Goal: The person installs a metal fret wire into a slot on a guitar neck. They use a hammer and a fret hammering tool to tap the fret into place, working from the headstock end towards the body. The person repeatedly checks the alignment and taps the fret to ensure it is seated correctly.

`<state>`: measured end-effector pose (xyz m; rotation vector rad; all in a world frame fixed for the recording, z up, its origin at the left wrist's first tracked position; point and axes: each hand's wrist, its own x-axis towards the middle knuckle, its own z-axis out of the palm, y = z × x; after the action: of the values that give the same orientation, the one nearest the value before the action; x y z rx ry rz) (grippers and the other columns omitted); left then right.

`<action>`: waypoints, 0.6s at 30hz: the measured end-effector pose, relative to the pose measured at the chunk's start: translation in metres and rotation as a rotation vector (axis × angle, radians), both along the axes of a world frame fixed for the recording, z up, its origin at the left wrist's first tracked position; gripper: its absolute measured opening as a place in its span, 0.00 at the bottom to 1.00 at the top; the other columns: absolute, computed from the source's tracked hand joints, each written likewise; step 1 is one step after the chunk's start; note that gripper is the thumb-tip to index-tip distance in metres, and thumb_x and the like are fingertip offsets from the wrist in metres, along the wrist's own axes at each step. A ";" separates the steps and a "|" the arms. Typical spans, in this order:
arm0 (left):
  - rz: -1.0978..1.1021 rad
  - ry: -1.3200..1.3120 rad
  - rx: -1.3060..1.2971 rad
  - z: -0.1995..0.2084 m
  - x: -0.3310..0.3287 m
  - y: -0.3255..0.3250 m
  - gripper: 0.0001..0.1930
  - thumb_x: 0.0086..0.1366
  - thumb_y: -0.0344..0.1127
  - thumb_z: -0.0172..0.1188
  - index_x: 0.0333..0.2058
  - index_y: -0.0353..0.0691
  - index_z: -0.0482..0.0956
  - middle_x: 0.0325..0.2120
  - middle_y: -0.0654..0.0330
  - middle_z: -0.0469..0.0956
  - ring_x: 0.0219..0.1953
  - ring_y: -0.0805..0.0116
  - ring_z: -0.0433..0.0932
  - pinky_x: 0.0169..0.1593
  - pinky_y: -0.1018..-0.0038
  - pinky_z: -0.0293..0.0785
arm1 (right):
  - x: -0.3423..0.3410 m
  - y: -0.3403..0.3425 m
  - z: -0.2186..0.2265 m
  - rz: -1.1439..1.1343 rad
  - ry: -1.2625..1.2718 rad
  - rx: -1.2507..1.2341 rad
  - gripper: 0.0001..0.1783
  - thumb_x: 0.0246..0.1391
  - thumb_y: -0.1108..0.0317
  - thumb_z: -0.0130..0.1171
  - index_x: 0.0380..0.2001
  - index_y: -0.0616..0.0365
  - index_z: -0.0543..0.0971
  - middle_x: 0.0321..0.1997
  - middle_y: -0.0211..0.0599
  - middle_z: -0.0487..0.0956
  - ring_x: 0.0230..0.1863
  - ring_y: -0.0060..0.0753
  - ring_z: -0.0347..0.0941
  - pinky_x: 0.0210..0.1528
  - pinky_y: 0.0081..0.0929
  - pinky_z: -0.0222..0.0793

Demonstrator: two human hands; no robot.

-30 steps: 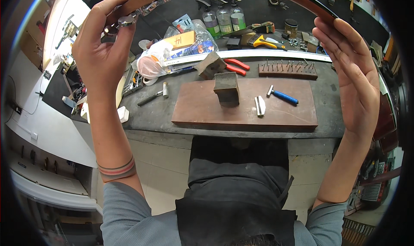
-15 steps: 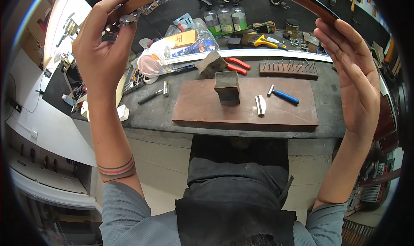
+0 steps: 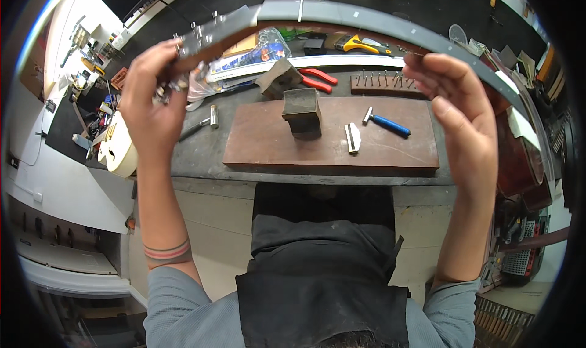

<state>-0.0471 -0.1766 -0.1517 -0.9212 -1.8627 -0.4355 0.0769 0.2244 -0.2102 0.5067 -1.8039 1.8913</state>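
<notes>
A guitar is held up across the top of the view, its dark fretboard (image 3: 366, 17) facing up with small pale inlays. My left hand (image 3: 155, 97) is closed round the headstock (image 3: 213, 38), among its metal tuning pegs. Below the other end of the neck is my right hand (image 3: 461, 116), fingers apart and loosely curved, palm turned inward. Its upper edge is close to the neck's underside; whether they touch is unclear. The reddish-brown guitar body (image 3: 517, 165) is partly visible at the right, with pale patches near the fretboard end.
On the bench lies a brown board (image 3: 262, 134) with a dark rectangular block (image 3: 302, 116), a small white-and-metal piece (image 3: 352, 137) and a blue-handled tool (image 3: 390, 125). Behind are red-handled pliers (image 3: 318, 79), a rack of small bits (image 3: 381, 84) and a long metal straightedge (image 3: 348, 61). A hammer (image 3: 204, 123) lies left.
The guitar neck has come lower and nearer, showing its fretboard face. Both hands have moved down with it, and the right hand has shifted left with its fingers more curved.
</notes>
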 end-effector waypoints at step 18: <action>0.025 -0.328 0.134 -0.184 -0.025 -0.014 0.22 0.53 0.15 0.65 0.48 0.38 0.81 0.56 0.51 0.86 0.63 0.44 0.83 0.67 0.52 0.79 | -0.018 -0.021 -0.101 0.108 -0.401 0.016 0.23 0.64 0.70 0.67 0.60 0.67 0.80 0.61 0.41 0.82 0.67 0.33 0.74 0.74 0.34 0.62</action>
<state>-0.0719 -0.1911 -0.3357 -0.7693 -2.1079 -0.7219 0.0592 0.2035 -0.3108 0.2436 -2.0761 2.1742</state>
